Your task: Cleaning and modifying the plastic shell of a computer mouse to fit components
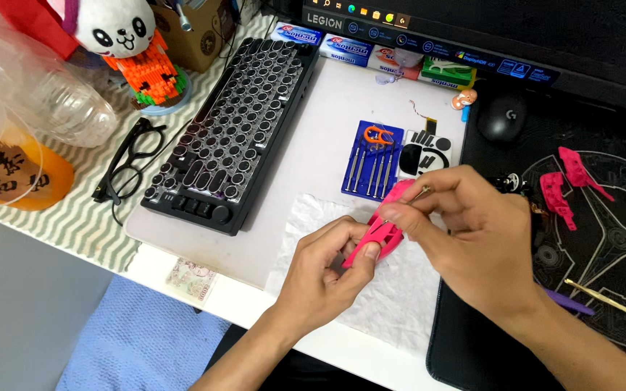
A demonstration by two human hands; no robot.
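A cluttered white desk [342, 108] ran beneath a dark monitor edge, with a black mat [603, 239] covering its right part and a crumpled white paper towel [393, 297] spread near the front edge. Over that towel, close to the centre of the view, the left hand [320, 271] pinched the lower end of a small bright-pink moulded plastic shell [384, 224], thumb on top and fingers curled beneath. The right hand [465, 232] closed narrowly around a thin metal precision tool [422, 192], whose tip met the shell at its upper end.

The shell looked light, stiff and smooth, probably thin-walled and liable to crack or slip under hard pressure; its edges and lower end seemed the safest places to grip.

At twelve o'clock from the hands lay a blue tray of small screwdrivers [371, 159]. At eleven o'clock sat a black round-keyed mechanical keyboard [233, 123], and at ten o'clock a pair of black-framed glasses [128, 156]. More pink plastic parts [563, 185] rested on the mat at two o'clock, with a black computer mouse [503, 117] beyond them.
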